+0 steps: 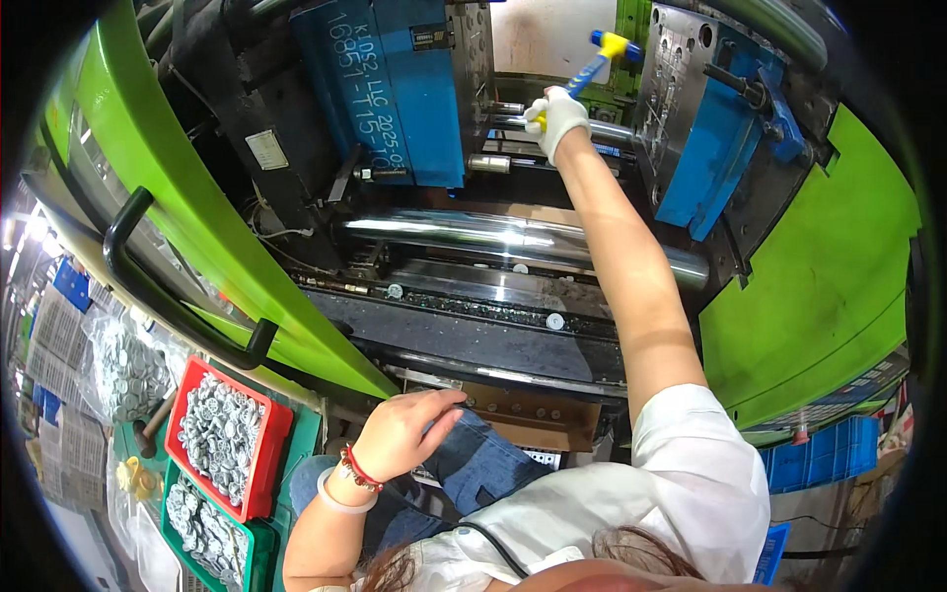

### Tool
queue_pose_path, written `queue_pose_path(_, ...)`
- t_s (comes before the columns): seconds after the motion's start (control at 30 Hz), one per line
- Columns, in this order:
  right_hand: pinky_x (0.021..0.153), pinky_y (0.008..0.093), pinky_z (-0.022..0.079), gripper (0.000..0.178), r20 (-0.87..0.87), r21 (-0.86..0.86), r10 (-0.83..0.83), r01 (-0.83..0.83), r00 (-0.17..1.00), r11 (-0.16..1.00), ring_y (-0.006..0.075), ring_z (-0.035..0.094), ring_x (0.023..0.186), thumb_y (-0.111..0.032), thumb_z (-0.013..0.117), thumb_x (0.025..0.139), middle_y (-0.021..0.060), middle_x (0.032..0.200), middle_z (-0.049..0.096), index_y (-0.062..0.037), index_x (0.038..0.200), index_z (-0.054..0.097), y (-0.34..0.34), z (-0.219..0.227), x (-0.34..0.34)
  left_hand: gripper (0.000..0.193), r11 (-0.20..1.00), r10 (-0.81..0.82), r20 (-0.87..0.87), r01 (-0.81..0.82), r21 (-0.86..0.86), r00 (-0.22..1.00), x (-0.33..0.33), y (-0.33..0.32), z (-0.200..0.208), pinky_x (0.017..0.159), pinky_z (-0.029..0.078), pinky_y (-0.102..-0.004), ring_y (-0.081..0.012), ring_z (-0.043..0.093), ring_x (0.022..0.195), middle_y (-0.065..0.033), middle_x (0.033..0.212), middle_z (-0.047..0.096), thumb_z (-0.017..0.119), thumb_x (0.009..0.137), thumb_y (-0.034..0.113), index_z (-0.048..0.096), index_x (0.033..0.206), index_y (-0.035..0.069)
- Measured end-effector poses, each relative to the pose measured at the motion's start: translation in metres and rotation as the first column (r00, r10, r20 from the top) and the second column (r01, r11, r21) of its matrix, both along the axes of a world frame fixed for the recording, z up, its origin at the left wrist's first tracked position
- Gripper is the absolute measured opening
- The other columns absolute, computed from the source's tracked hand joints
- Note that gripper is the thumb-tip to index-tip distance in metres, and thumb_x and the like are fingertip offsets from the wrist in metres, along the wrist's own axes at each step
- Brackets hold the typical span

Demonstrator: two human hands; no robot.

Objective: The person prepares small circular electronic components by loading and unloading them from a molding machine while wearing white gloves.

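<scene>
My right hand (561,118), in a white glove, reaches between the two halves of a steel-and-blue mold. Its fingers are wrapped round the handle of a small hammer (614,46) with a yellow head, blue end faces and a blue handle. The hammer head points up and away, close to the right mold half (681,109) but apart from it. Over on the other side stands the left mold half (395,99). My left hand (414,426) is bare, with a red bead bracelet and a pale bangle. It rests over my lap, fingers stretched out, holding nothing.
Shiny tie bars (464,229) cross the machine below the mold. Small round parts (554,322) lie on the ledge beneath. Red (279,434) and green (258,553) trays of grey parts stand at the lower left, near a black door handle (123,242). A blue crate (829,454) is at right.
</scene>
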State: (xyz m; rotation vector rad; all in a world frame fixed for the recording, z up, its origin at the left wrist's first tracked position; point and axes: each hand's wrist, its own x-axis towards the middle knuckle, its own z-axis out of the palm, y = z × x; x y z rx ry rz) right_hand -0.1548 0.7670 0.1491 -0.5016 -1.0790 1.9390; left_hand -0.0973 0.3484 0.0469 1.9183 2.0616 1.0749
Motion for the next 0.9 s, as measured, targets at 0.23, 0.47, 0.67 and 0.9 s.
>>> queue_pose_path(0.23, 0.032, 0.0272, 0.029, 0.007, 0.220, -0.071, 0.281, -0.272, 0.934, 0.960, 0.0192, 0.044, 0.042, -0.013, 0.049, 0.087, 0.0058, 0.059, 0.047, -0.0088, 0.087, 0.045, -0.063, -0.040, -0.035, 0.018, 0.998, 0.058, 0.018, -0.057, -0.021, 0.998, -0.008, 0.008, -0.007, 0.068, 0.051, -0.0321, -0.0266, 0.065, 0.078, -0.0138, 0.090, 0.066, 0.062, 0.084, 0.010, 0.062, 0.100, 0.002)
queue_pose_path(0.47, 0.036, 0.0232, 0.031, 0.008, 0.160, -0.063, 0.095, -0.086, 0.983, 0.994, 0.0139, 0.044, 0.044, -0.017, 0.044, 0.091, 0.0016, 0.058, 0.044, -0.0103, 0.087, 0.045, -0.033, -0.032, 0.013, 0.018, 1.000, 0.014, -0.039, -0.015, -0.016, 0.999, 0.000, 0.007, -0.007, 0.068, 0.052, -0.0317, -0.0259, 0.066, 0.078, -0.0135, 0.089, 0.066, 0.063, 0.084, 0.009, 0.062, 0.101, 0.002)
queue_pose_path(0.67, 0.031, 0.0193, 0.027, 0.012, 0.182, -0.279, 0.419, -0.362, 0.890, 0.890, 0.0086, 0.044, 0.041, -0.009, 0.044, 0.088, -0.0020, 0.057, 0.043, -0.0122, 0.077, 0.039, -0.022, -0.052, -0.012, 0.019, 0.997, 0.054, 0.006, -0.054, -0.051, 0.999, -0.003, 0.006, -0.009, 0.069, 0.052, -0.0319, -0.0264, 0.065, 0.078, -0.0132, 0.089, 0.066, 0.062, 0.084, 0.009, 0.062, 0.101, 0.002)
queue_pose_path(0.9, 0.036, 0.0216, 0.032, 0.017, -0.100, -0.445, 0.295, -0.308, 0.950, 0.841, 0.0097, 0.049, 0.045, -0.017, 0.044, 0.092, -0.0027, 0.057, 0.044, -0.0126, 0.077, 0.038, -0.011, -0.057, 0.014, 0.019, 1.000, 0.021, -0.020, -0.022, -0.020, 1.000, 0.004, 0.002, -0.004, 0.067, 0.051, -0.0322, -0.0272, 0.065, 0.076, -0.0133, 0.088, 0.066, 0.063, 0.084, 0.010, 0.062, 0.101, 0.003)
